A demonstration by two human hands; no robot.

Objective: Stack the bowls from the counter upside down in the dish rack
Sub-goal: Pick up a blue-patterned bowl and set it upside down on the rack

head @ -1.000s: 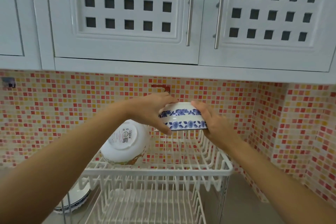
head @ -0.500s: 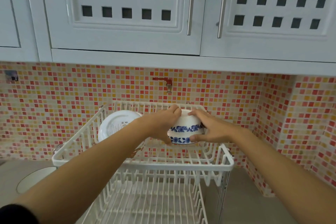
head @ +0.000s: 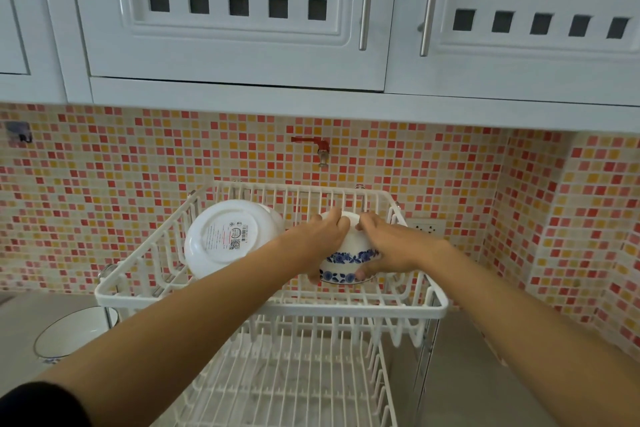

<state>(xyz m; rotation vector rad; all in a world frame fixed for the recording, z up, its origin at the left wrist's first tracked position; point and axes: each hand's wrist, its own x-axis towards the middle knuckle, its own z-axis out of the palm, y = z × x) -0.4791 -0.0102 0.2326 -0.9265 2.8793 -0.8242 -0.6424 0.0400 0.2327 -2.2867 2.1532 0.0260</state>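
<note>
Since the frame a second before, both hands had carried the blue-flowered bowl [head: 349, 258] down from in front of the tiled wall into the upper tier of the white dish rack [head: 270, 306], and the view had dipped so that more of the rack's lower tier showed. The left hand [head: 320, 234] curled over the bowl's left side and the right hand [head: 388, 243] over its right, fingers pressed against the base and thumbs near the rim, gripping it between them. The bowl was upside down, its foot ring upward and its open mouth facing the wires, low over the right half of the tier; whether it already touched them could not be told. To its left a larger white bowl [head: 223, 239] leaned on its edge against the prongs, its labelled underside facing the camera. Another bowl [head: 71, 333] with a thin blue rim stood upright on the grey table [head: 20, 319] left of the rack. Behind ran a red, orange and cream mosaic backsplash [head: 104, 184] with a small red tap [head: 313, 146], under white cabinets [head: 242, 17] with square cut-outs.
</note>
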